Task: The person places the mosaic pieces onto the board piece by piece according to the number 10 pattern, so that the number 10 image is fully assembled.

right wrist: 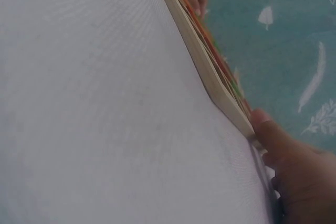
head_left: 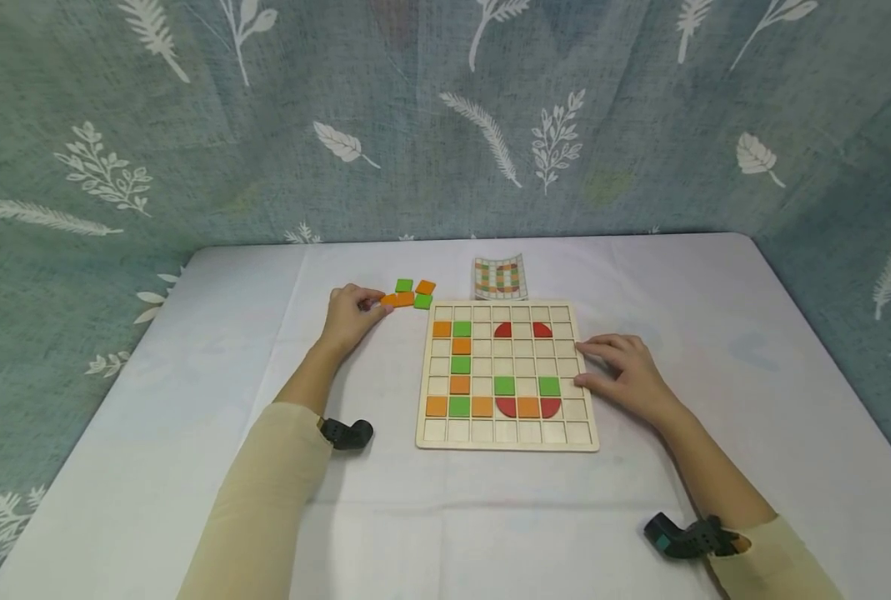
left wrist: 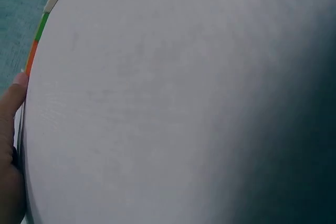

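With thumb and fingertips my left hand pinches an orange square tile at the left end of a small group of loose tiles. Beside it lie another orange tile, two green tiles and an orange tile. A wooden grid board lies flat to the right of them, with orange and green squares and red quarter-round pieces in some cells. My right hand rests at the board's right edge, thumb and fingers spread apart along it. The left wrist view shows only the left thumb side of that hand, against tile edges.
Behind the board, a slightly curled pattern card with a coloured grid lies on the white tablecloth. A leaf-patterned curtain hangs past the table's far edge. Dark cameras are strapped to both wrists.
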The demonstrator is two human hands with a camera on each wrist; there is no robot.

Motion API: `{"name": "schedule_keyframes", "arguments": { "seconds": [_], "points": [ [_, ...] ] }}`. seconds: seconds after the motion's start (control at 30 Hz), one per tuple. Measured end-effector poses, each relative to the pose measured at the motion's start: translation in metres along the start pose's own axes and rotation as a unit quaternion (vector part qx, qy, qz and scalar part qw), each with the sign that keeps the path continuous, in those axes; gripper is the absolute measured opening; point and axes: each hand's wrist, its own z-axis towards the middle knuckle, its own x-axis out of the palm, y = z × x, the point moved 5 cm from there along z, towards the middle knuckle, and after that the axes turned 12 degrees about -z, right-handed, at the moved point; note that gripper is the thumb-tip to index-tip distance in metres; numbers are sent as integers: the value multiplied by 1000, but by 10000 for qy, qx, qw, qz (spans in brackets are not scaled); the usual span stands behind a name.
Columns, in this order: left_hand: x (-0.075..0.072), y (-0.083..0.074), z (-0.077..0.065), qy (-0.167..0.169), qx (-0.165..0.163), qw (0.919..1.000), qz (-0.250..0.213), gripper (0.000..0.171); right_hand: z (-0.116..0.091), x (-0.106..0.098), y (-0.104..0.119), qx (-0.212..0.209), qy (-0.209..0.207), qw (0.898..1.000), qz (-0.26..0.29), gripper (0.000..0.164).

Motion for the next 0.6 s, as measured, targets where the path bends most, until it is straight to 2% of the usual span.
{"name": "schedule_keyframes", "arguments": {
  "seconds": [0.23, 0.6],
  "points": [
    [-2, 4, -8, -76, 89, 9996, -250, 32, 1, 1, 0, 18, 46, 10000, 40, 50],
    [5, -3, -15, 384, 266, 9979, -452, 30, 0, 0, -1, 53, 61, 10000, 57, 49]
  ]
}}
